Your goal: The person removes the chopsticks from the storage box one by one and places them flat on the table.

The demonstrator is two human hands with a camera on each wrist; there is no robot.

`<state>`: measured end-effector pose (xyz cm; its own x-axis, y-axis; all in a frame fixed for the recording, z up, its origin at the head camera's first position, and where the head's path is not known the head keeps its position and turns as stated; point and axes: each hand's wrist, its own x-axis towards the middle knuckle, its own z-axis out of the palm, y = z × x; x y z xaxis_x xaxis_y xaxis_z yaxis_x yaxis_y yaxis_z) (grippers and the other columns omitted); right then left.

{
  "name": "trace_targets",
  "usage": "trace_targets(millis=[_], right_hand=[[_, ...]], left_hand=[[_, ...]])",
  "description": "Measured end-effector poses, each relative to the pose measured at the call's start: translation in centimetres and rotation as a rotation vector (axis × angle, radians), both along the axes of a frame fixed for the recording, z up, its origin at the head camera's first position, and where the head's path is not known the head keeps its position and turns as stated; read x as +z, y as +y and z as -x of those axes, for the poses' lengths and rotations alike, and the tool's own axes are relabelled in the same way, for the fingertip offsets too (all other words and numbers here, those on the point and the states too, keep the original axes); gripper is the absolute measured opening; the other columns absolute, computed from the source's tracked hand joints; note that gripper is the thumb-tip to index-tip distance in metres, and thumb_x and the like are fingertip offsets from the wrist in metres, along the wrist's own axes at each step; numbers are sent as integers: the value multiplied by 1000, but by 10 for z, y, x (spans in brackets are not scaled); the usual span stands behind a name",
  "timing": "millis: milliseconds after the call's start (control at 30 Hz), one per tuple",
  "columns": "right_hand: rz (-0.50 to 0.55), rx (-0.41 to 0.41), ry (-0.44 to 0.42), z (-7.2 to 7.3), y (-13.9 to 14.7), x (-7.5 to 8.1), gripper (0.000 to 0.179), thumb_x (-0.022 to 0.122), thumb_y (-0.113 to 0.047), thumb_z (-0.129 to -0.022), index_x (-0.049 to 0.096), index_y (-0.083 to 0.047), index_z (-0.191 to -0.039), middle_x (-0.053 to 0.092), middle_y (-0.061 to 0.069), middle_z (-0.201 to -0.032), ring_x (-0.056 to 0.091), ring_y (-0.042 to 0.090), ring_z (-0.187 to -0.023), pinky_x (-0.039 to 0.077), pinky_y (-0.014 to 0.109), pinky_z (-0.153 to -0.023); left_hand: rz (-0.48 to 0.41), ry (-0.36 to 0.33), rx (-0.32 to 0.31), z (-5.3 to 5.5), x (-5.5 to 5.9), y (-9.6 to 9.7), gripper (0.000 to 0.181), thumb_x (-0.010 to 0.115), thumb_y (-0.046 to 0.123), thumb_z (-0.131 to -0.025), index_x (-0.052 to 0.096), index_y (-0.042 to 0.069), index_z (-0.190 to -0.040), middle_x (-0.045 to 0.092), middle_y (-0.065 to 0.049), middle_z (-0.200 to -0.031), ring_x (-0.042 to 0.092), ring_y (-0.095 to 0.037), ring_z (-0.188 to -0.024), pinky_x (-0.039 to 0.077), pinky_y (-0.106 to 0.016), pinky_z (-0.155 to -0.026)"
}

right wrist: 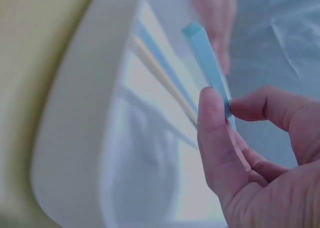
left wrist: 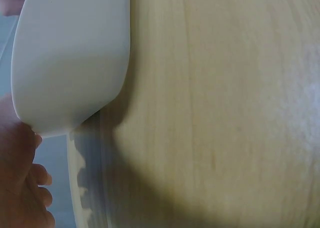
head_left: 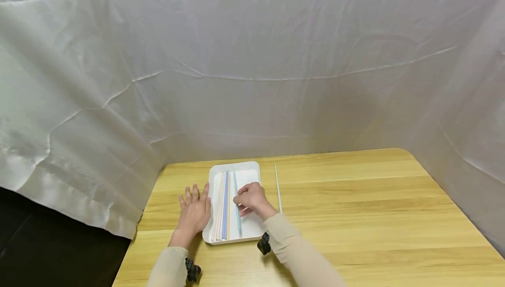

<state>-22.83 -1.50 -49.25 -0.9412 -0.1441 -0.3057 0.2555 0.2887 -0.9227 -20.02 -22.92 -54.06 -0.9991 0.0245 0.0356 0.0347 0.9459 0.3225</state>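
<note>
A light blue chopstick (head_left: 239,225) is pinched between the thumb and fingers of my right hand (head_left: 253,198), over the white tray (head_left: 249,173). In the right wrist view the squared end of this chopstick (right wrist: 202,45) points up and away from the fingertips. My left hand (head_left: 193,214) lies with fingers spread at the tray's left side, its thumb against the rim. Several chopsticks (head_left: 225,203), whitish, blue and tan, lie lengthwise side by side in the left half of the tray.
A pale green chopstick (head_left: 278,186) lies on the wooden table (head_left: 355,217) just right of the tray, partly behind the right forearm. A light grey curtain (head_left: 276,103) hangs behind the table and along both sides.
</note>
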Motion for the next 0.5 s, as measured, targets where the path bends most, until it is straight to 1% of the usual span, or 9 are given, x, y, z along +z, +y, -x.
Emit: trace_targets(millis=[133,267,500], right_hand=[[61,-3,-26,5,11,8,21,70,3,-85,70,5,-105,70,12,-80,71,19,-62,64,34,-56],[80,-10,-46,10,25,13,23,69,1,-86,70,4,-109,71,13,-82,70,19,-65,65,35,-59],[84,-38,-58,18,54,13,26,67,2,-86,70,4,-112,71,12,-84,70,20,-68,65,33,-61]], left_hand=[[-2,-1,-3,1,-1,-1,57,33,29,-114,25,12,-168,19,-38,-168,9,-61,-157,3,-79,-123],[1,-2,-7,1,-1,-1,58,33,29,-114,25,11,-168,19,-38,-168,9,-61,-157,4,-79,-123],[18,2,-11,0,-1,-1,58,32,30,-114,25,9,-168,20,-37,-168,10,-61,-157,6,-79,-123]])
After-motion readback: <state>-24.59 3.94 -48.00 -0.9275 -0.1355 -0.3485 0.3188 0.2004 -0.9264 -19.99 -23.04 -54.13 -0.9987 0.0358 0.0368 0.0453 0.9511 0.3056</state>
